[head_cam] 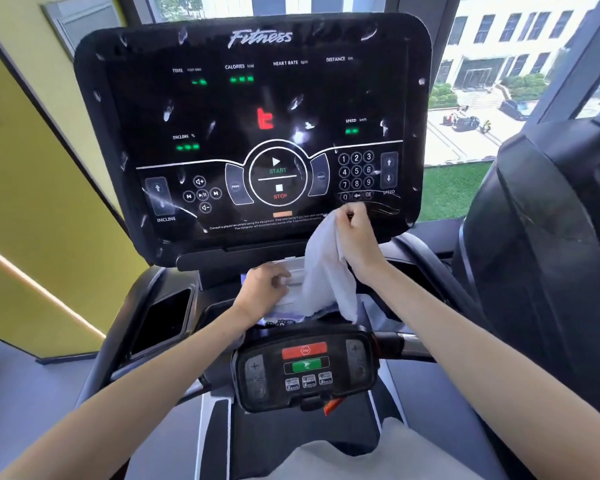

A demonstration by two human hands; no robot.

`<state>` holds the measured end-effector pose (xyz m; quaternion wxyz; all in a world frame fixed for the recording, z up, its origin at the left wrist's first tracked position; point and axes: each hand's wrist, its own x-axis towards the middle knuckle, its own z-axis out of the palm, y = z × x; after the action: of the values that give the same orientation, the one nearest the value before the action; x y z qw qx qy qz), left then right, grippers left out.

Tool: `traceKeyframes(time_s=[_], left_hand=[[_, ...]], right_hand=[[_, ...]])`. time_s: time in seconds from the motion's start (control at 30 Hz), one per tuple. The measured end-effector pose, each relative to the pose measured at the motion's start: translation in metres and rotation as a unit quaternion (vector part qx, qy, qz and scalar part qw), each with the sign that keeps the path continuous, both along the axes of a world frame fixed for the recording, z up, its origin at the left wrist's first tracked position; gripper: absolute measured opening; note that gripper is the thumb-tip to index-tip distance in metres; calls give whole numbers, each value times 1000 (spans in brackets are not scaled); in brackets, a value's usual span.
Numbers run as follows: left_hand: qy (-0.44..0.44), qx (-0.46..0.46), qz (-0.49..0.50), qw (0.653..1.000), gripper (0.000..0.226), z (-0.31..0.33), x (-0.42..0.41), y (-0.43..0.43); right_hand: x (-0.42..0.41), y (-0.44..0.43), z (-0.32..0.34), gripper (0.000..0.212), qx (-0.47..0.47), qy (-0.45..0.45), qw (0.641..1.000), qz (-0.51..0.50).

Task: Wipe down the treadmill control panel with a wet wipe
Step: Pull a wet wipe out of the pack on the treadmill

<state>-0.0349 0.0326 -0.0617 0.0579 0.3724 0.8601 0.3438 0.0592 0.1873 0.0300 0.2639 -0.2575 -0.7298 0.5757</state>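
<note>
Head view, grip: right hand (355, 233) pinching white wet wipe (326, 271) just below black glossy touchscreen control panel (253, 133); left hand (265, 284) fingers curled, pressing down pale soft wipe pack (290, 299).
Risk: probably second sheet dragging out; stray touches near START or number keys.
Surroundings: small handlebar button console (305, 368) well below panel, likely clear of wiping.

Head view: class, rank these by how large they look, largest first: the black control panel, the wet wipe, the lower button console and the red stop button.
1. control panel
2. lower button console, nearer the camera, so flattered
3. wet wipe
4. red stop button
</note>
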Motion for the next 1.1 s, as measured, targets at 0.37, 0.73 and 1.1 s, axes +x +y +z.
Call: traceKeyframes(time_s=[0.37, 0.73, 1.1], left_hand=[[108, -67, -191, 973, 25, -2, -3, 5], [135, -155, -241, 949, 32, -13, -3, -12], [-447, 60, -148, 880, 31, 60, 5, 9]], right_hand=[[12, 27, -30, 21, -102, -137, 984, 50], [10, 25, -30, 25, -120, -135, 977, 115], [5, 18, -4, 30, -179, -94, 963, 176]])
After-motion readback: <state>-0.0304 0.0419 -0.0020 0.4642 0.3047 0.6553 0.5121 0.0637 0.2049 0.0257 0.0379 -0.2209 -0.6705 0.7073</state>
